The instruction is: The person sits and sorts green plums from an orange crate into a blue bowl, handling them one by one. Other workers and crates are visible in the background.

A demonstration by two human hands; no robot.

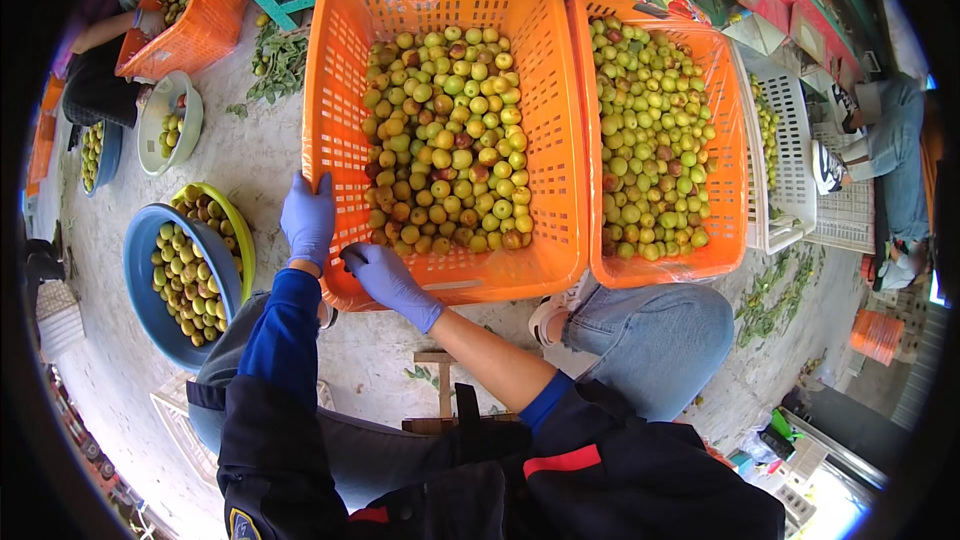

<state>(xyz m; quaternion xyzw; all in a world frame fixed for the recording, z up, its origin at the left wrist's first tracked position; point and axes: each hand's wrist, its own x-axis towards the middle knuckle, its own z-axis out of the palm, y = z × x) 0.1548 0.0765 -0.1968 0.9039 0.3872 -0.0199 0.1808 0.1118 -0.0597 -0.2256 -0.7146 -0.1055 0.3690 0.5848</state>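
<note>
An orange plastic basket (555, 127) lined with clear film stands before me, its bottom covered with round green and brown-flushed fruits (450, 142), which look like jujubes. My left hand (309, 219), in a thin purple glove, grips the basket's left rim, fingers over the edge. My right hand (391, 281), gloved the same way, lies at the near left corner of the rim, with thumb and fingertips closed around something small and dark or a gap in the rim; I cannot tell which. Neither hand touches the fruits.
A second orange basket (739, 240) of fruit stands at right, beside a white crate (799, 157). A blue basin (139, 292) and a yellow-green one (246, 240) hold fruit at left; beyond are a pale bowl (150, 135) and another person's gloved hands at an orange basket (202, 30). Leaves litter the floor.
</note>
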